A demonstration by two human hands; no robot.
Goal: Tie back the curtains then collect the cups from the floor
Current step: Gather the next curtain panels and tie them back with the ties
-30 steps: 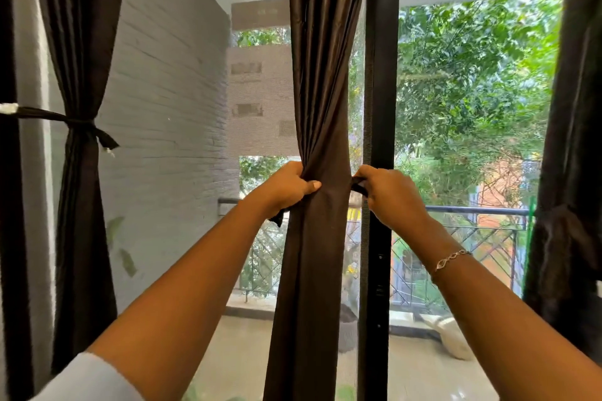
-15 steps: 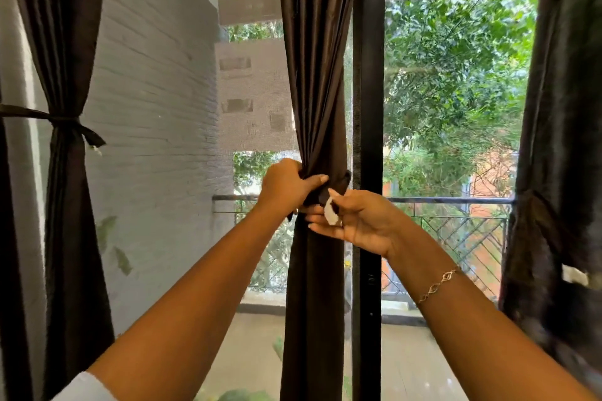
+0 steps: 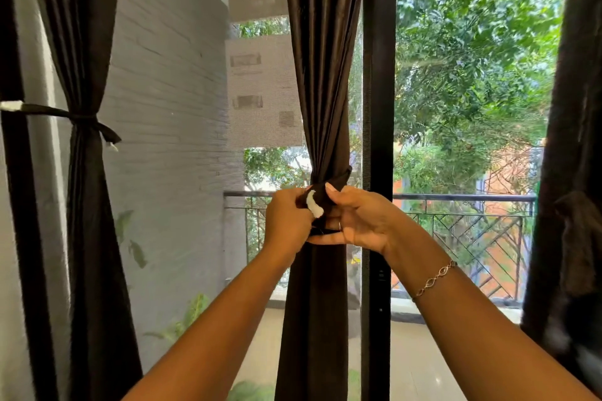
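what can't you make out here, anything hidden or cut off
Head view only:
1. Cups: none visible; the bottom edge cuts off whatever lies near the person's feet.
2. Tie-back: its fastening is covered by the left hand and right hand.
3. Right curtain: blurred, cut by the right edge; tie unclear.

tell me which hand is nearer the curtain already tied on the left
Left. The left hand grips the tie on the side facing the tied curtain; the right hand is beyond it, farther right.
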